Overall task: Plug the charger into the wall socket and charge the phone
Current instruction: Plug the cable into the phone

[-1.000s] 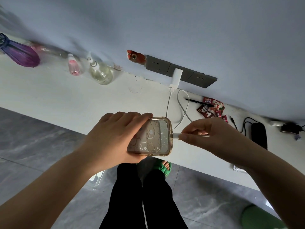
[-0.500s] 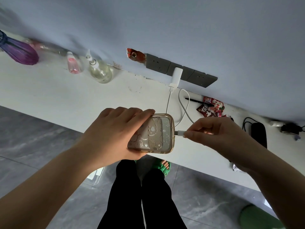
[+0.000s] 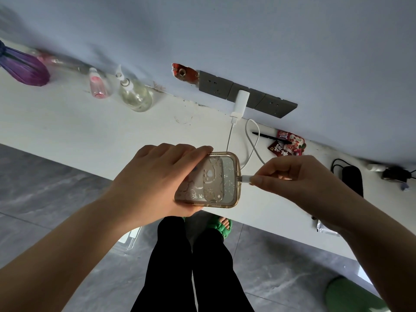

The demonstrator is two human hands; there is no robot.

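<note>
A white charger (image 3: 240, 104) sits plugged into the middle of a row of grey wall sockets (image 3: 275, 105). Its white cable (image 3: 252, 140) loops down over the white counter (image 3: 67, 127). My left hand (image 3: 155, 179) grips a phone (image 3: 216, 181) in a clear gold-edged case with cartoon prints, back side up. My right hand (image 3: 290, 176) pinches the cable's white connector (image 3: 246, 178), whose tip touches the phone's bottom edge at the port.
On the counter stand a purple vase (image 3: 24, 68), a pink bottle (image 3: 96, 85) and a clear pump bottle (image 3: 135, 95). Red snack packets (image 3: 286, 145), a black pen (image 3: 270, 137) and a black device (image 3: 352, 181) with cord lie at right. Grey floor tiles and my legs are below.
The connector drew back a little from the phone half a second ago, and now its tip is against the port again. The phone has stayed nearly in place.
</note>
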